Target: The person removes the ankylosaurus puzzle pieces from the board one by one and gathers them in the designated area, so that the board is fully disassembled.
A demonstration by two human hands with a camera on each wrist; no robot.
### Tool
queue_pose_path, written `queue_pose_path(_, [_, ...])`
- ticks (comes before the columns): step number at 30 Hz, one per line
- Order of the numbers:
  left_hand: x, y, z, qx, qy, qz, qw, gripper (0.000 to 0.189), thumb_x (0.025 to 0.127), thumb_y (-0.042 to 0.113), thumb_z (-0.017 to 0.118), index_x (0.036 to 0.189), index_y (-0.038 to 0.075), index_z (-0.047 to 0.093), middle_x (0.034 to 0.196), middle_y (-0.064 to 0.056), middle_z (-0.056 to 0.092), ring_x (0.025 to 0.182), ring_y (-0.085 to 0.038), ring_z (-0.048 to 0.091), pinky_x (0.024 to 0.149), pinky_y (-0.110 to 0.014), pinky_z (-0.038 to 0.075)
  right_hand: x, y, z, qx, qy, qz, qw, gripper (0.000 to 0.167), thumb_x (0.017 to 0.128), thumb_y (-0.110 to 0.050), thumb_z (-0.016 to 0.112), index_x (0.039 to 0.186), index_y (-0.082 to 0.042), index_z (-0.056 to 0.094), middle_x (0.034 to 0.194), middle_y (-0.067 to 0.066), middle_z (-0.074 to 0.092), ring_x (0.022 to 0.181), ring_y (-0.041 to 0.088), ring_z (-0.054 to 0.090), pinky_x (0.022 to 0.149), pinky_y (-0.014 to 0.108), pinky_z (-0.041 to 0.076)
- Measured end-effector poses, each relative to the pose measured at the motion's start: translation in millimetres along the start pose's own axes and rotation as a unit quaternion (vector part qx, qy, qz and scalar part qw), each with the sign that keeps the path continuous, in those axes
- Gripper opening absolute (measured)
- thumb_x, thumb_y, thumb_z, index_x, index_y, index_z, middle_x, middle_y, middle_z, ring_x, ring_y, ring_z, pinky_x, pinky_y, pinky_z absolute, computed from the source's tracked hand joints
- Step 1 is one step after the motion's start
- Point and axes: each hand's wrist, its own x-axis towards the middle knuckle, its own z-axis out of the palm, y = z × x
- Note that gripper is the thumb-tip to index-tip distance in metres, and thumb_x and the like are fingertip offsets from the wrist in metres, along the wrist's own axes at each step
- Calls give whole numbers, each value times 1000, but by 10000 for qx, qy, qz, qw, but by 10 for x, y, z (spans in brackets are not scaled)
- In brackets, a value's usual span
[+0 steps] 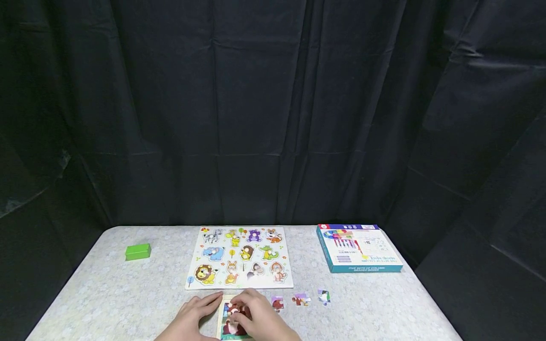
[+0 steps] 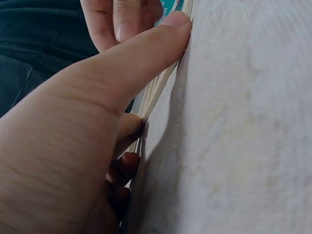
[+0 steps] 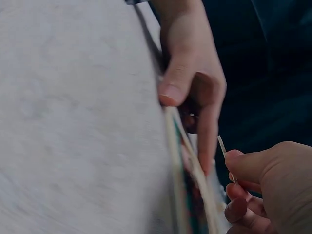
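A small framed jigsaw point(image 1: 220, 318) with a pale wooden rim and a brown picture lies at the table's front. My left hand point(image 1: 192, 316) rests along its left side. In the left wrist view the thumb point(image 2: 146, 51) stretches along the rim, other fingers touching farther along the edge. Above the picture, my right hand point(image 1: 262, 315) covers the jigsaw's right part. The right wrist view shows this hand pinching a thin jigsaw piece point(image 3: 222, 145) edge-on, between thumb and fingers; its printed face is hidden.
Three loose jigsaw pieces point(image 1: 301, 299) lie right of the right hand. Behind the hands is a white animal peg board point(image 1: 239, 286). A boxed set point(image 1: 367, 268) stands back right, a green block point(image 1: 138, 252) back left. Black curtain point(image 1: 256, 118) hangs behind the table.
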Motion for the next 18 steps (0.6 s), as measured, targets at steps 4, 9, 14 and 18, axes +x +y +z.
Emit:
queue_pose_path(4, [-4, 0, 0, 84, -30, 49, 9999, 99, 77, 56, 92, 152, 1, 57, 157, -17, 54, 103, -1, 45, 85, -29, 40, -14, 4, -123, 230, 249, -107, 9994, 22, 103, -18, 72, 121, -7, 74, 112, -1, 69, 79, -1, 53, 71, 20, 50])
queue_pose_path(9, [-5, 4, 1, -9, -86, -24, 10000, 100, 77, 55, 92, 154, 2, 55, 159, -16, 53, 104, -1, 45, 87, -30, 41, -68, 36, -357, 49, 818, -264, 9963, 23, 101, -18, 74, 120, -5, 73, 110, 2, 68, 74, -2, 51, 68, 20, 46])
queue_pose_path(14, [-7, 17, 1, -190, -127, -151, 9996, 102, 76, 55, 92, 154, 3, 54, 161, -13, 51, 107, -2, 44, 91, -31, 41, -189, 109, -637, -211, 1264, 9, 9918, 19, 99, -15, 76, 116, -8, 74, 110, 0, 69, 78, 2, 53, 70, 23, 47])
queue_pose_path(18, [-11, 31, -4, -311, -154, -204, 9992, 103, 75, 54, 94, 154, 2, 54, 162, -12, 50, 108, -2, 44, 93, -31, 41, -351, 195, -829, -250, 1511, 337, 9876, 19, 97, -13, 78, 115, -10, 75, 110, -2, 68, 79, 1, 53, 68, 24, 49])
